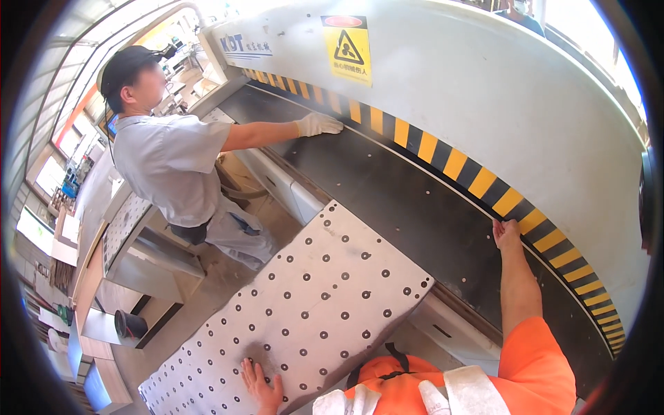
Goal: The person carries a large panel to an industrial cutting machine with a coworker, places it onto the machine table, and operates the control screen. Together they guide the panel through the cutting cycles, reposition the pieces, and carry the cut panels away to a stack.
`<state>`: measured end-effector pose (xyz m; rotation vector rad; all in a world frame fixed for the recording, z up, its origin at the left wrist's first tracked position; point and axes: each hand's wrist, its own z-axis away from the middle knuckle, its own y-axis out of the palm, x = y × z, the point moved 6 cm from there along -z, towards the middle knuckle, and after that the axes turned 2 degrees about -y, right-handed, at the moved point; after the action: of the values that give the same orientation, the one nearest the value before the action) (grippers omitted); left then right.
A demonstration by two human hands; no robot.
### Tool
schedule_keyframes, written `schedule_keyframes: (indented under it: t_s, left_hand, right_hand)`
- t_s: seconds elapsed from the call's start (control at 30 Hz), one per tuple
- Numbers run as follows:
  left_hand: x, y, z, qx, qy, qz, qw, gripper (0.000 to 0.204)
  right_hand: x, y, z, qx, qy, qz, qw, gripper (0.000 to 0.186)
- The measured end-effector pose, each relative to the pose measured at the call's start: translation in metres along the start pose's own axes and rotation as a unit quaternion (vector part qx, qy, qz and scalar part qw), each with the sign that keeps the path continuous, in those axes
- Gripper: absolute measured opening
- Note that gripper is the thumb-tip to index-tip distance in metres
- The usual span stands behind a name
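And here's the right hand (508,235), fingers partly curled at the far edge of the black bed (387,200); whether it pinches anything, I can't tell. Down goes the left hand (263,389), palm low, fingers spread wide, gripping nothing, resting on the dotted white table (311,266) that juts from the near side of the bed. A yellow-and-black striped band (427,146) curves all along the bed's far edge, and above the bed looms the pale machine housing (498,104), wearing a yellow warning sign (348,52). Over at the bed's left end, a co-worker (173,152) reaches in, white-gloved hand (319,125) laid on the bed!
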<state>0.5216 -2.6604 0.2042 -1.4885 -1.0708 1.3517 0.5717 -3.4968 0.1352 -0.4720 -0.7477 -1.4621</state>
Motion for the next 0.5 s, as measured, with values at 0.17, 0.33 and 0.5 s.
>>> schedule_keyframes:
  t_s: [0.17, 0.33, 0.5]
  left_hand:
    - [0.002, 0.005, -0.001, 0.017, -0.009, -0.001, 1.0, 0.064]
    - [0.007, 0.009, 0.002, 0.01, -0.01, -0.023, 1.0, 0.066]
    - [0.001, -0.005, 0.002, 0.014, -0.039, -0.006, 0.999, 0.067]
  right_hand:
    - [0.004, -0.003, 0.008, 0.004, -0.013, 0.01, 1.0, 0.023]
    - [0.0, 0.006, -0.005, 0.006, -0.017, 0.013, 1.0, 0.024]
    - [-0.021, -0.002, -0.124, 0.154, -0.07, -0.067, 0.983, 0.022]
